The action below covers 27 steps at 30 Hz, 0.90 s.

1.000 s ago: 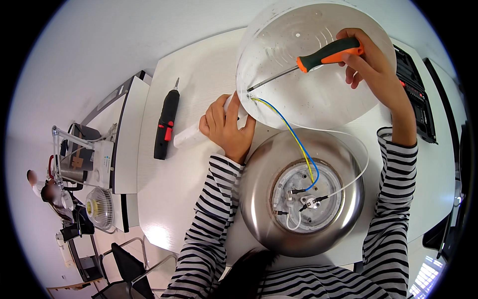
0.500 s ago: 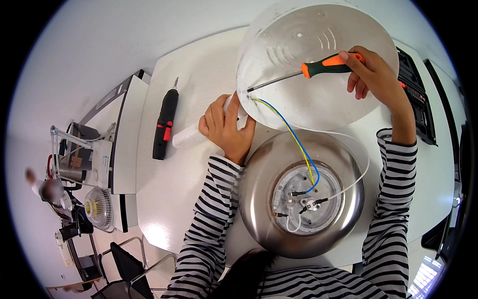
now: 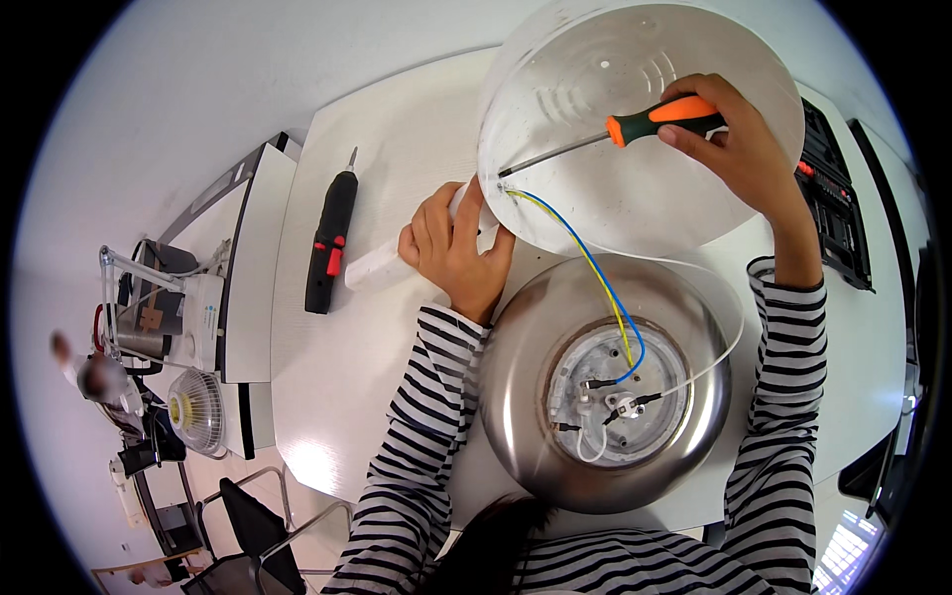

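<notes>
Right grip (image 3: pixel 739 149) wraps the orange-handled screwdriver (image 3: pixel 615 134), tip at the rim of the thin metal base plate (image 3: pixel 595 59). Left grip (image 3: pixel 451 248) clasps the plate's edge above the desk (image 3: pixel 397 129). Light, probably flexible and sharp-edged; best held at the rim.

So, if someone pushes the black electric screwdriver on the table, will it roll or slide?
The electric screwdriver lies flat on the smooth white table, so it would probably slide easily. Its rounded body suggests it may roll sideways. It looks rigid and fairly heavy for its size.
</notes>
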{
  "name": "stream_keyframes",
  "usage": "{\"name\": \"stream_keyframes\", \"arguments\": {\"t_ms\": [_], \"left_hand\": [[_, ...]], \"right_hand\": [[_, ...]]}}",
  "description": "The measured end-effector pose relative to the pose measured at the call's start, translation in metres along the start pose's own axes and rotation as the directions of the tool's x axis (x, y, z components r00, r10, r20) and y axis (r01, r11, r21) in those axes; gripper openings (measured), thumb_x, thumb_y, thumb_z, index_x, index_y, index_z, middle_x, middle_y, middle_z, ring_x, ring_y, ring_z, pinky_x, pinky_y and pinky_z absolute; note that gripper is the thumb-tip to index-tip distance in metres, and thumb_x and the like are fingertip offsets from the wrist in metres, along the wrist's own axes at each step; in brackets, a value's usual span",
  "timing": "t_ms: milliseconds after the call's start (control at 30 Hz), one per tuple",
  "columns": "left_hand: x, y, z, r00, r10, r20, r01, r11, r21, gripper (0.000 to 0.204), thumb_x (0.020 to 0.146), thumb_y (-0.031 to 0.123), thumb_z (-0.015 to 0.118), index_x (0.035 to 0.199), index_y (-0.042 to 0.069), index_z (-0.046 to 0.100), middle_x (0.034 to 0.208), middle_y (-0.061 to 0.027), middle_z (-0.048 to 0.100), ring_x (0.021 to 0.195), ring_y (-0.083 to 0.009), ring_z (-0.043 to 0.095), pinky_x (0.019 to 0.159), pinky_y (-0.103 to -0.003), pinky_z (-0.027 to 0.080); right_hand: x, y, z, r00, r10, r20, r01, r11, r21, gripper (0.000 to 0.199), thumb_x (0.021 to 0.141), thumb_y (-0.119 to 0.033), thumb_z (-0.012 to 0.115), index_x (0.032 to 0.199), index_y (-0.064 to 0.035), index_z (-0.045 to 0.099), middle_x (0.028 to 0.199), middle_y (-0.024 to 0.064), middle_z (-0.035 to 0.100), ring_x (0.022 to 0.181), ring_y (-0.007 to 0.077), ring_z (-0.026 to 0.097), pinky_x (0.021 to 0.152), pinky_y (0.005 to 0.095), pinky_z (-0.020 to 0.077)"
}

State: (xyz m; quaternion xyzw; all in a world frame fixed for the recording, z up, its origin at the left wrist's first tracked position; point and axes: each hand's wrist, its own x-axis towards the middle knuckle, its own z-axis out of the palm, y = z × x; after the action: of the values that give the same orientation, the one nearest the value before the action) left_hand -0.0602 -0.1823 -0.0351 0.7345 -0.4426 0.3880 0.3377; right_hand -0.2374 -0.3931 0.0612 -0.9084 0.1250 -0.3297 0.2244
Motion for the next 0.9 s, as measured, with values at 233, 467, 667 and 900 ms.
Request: {"name": "stream_keyframes", "arguments": {"t_ms": [233, 467, 667, 900], "left_hand": [[-0.002, 0.001, 0.002, 1.0, -0.01, -0.016, 0.01, 1.0, 0.0, 0.044, 0.061, 0.022, 0.072, 0.101, 0.009, 0.058, 0.102, -0.0022, 0.056, 0.094, -0.018, 0.05, 0.086, -0.035, 0.024], [0.0, 0.003, 0.002, 1.0, -0.012, -0.026, 0.012, 1.0, -0.007, 0.044, 0.061, 0.022, 0.072, 0.1, 0.009, 0.058, 0.101, -0.0019, 0.055, 0.094, -0.0176, 0.049, 0.087, -0.035, 0.024], [-0.002, 0.001, 0.003, 1.0, -0.014, -0.02, 0.014, 1.0, -0.003, 0.042, 0.061, 0.022, 0.072, 0.099, 0.009, 0.058, 0.101, -0.002, 0.055, 0.093, -0.0174, 0.05, 0.085, -0.034, 0.024], [-0.001, 0.003, 0.003, 0.999, -0.014, -0.034, 0.014, 1.0, -0.003, 0.042, 0.062, 0.022, 0.071, 0.099, 0.009, 0.057, 0.1, -0.002, 0.055, 0.091, -0.0175, 0.05, 0.084, -0.034, 0.024]], "right_hand": [[0.01, -0.036, 0.003, 0.815, -0.558, -0.156, 0.408, 0.743, -0.531, 0.035, 0.06, -0.032, 0.077, 0.082, -0.0083, 0.062, 0.077, -0.0012, 0.056, 0.064, 0.0121, 0.054, 0.051, 0.022, 0.0421], [0.018, -0.029, -0.01, 0.672, -0.74, 0.037, 0.5, 0.416, -0.759, 0.043, 0.055, -0.046, 0.074, 0.078, -0.0116, 0.062, 0.068, -0.0015, 0.055, 0.055, 0.013, 0.052, 0.048, 0.0233, 0.042], [0.025, -0.025, -0.01, 0.856, -0.509, 0.09, 0.441, 0.628, -0.641, 0.041, 0.058, -0.047, 0.075, 0.068, -0.0102, 0.059, 0.058, 0.0012, 0.053, 0.048, 0.0158, 0.051, 0.045, 0.0259, 0.0392], [0.039, -0.033, -0.008, 0.973, 0.05, 0.226, 0.069, 0.869, -0.49, 0.045, 0.062, -0.043, 0.076, 0.055, -0.0049, 0.053, 0.044, 0.004, 0.039, 0.04, 0.0152, 0.043, 0.043, 0.0265, 0.0343]]}}
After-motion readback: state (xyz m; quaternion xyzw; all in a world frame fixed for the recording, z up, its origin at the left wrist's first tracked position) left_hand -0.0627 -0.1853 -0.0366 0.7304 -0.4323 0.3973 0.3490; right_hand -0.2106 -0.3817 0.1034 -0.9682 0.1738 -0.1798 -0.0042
